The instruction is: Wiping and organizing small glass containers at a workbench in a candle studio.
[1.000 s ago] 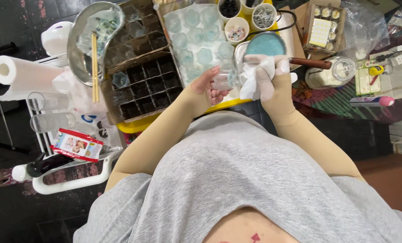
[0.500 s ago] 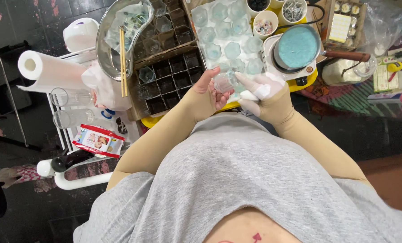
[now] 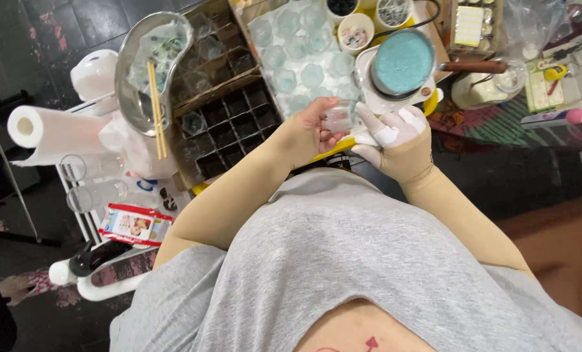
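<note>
Paper towel roll (image 3: 46,130), white, upper left. Flat red-and-white packet (image 3: 134,223) lower left, beside clear glasses (image 3: 92,181). Metal bowl (image 3: 149,65) with chopsticks (image 3: 156,107). Dark cardboard divider box (image 3: 229,127). Centre: left hand (image 3: 307,133) gripping small clear glass cup (image 3: 340,116); right hand (image 3: 395,146) closed around white cloth (image 3: 390,130), touching cup. Round teal-filled pan (image 3: 405,62) upper right.

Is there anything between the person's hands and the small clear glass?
Nothing visible. The left hand already holds the glass, and the right hand, with a white cloth, touches it from the other side.
</note>
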